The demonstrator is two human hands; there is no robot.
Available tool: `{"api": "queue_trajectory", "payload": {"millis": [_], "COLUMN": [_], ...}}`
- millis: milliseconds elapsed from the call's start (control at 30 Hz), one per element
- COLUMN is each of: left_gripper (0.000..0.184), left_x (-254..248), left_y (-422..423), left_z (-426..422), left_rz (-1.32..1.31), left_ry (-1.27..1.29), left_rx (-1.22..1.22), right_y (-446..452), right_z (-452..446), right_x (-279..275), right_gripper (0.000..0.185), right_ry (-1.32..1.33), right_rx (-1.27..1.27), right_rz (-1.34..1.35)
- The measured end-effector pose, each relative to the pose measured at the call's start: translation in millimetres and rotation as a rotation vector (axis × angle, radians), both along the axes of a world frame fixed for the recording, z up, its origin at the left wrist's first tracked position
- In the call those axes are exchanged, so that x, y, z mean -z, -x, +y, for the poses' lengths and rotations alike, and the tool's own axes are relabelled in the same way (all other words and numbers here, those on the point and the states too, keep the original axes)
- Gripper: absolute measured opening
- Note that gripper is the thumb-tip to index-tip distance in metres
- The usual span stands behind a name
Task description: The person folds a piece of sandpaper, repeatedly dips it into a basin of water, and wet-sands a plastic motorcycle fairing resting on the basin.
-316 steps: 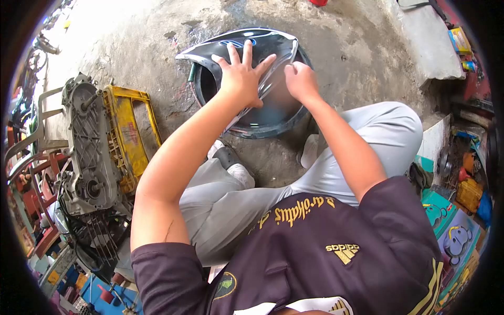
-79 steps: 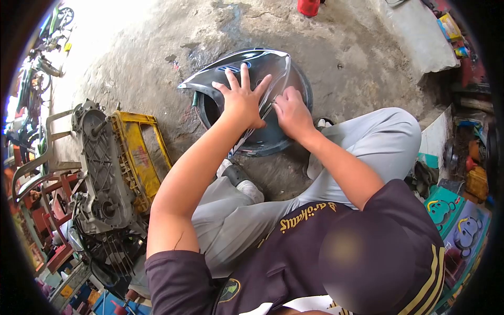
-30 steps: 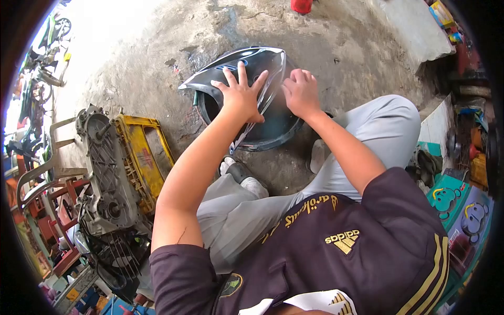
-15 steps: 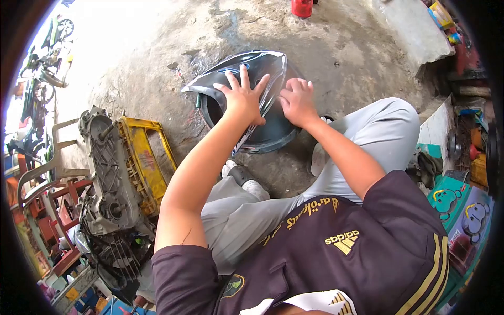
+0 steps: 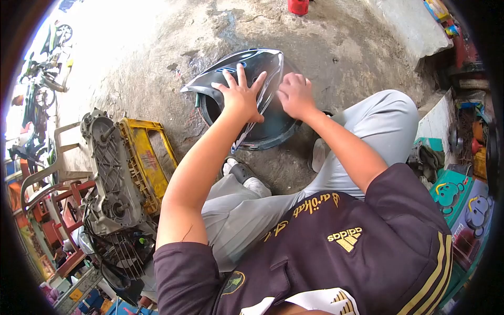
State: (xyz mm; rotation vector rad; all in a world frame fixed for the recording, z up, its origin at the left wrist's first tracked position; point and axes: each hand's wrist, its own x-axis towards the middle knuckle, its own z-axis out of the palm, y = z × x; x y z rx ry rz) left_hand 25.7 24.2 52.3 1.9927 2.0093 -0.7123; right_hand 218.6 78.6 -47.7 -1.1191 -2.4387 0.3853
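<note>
A glossy black body panel with a pale edge and blue marks lies across a round dark basin on the concrete floor. My left hand rests flat on the panel, its fingers spread. At the panel's right edge, over the basin, is my right hand, its fingers curled together. Anything between those fingers is hidden and slightly blurred. A green handle-like piece shows at the basin's left rim.
Left of my legs stand a metal engine casing and a yellow crate. A red container is at the top. Teal and purple boxes sit at the right, below a concrete ledge.
My right hand has shifted slightly along the panel's right edge, its fingers still curled. My left hand stays spread on the panel. The camera view has shifted a little.
</note>
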Motion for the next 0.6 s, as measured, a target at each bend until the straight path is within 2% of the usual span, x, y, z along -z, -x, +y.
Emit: {"api": "queue_trajectory", "payload": {"millis": [133, 233, 300, 333, 433, 500, 567, 600], "left_gripper": [0.140, 0.141, 0.140, 0.136, 0.140, 0.141, 0.141, 0.141], "left_x": [-3, -4, 0, 0, -3, -3, 0, 2], "left_y": [0, -2, -1, 0, -2, -1, -1, -2], "left_z": [2, 3, 3, 1, 2, 3, 3, 1], "left_rz": [0.013, 0.020, 0.016, 0.005, 0.023, 0.017, 0.009, 0.010], "left_ry": [0.004, 0.044, 0.020, 0.004, 0.023, 0.021, 0.005, 0.011], "left_rx": [0.001, -0.012, -0.011, -0.010, -0.005, -0.009, -0.006, -0.002], "right_y": [-1, 2, 1, 0, 1, 4, 5, 5], "right_z": [0, 5, 3, -4, -8, -2, 11, 4], "right_x": [-4, 4, 0, -9, -17, -10, 9, 3], "right_gripper": [0.012, 0.013, 0.013, 0.013, 0.014, 0.014, 0.014, 0.015], "right_ry": [-0.050, 0.080, 0.088, 0.044, 0.053, 0.072, 0.191, 0.140], "right_rx": [-0.041, 0.044, 0.016, -0.020, -0.031, -0.009, 0.112, 0.078], "right_rz": [-0.015, 0.043, 0.004, -0.103, -0.160, -0.151, 0.041, 0.046]}}
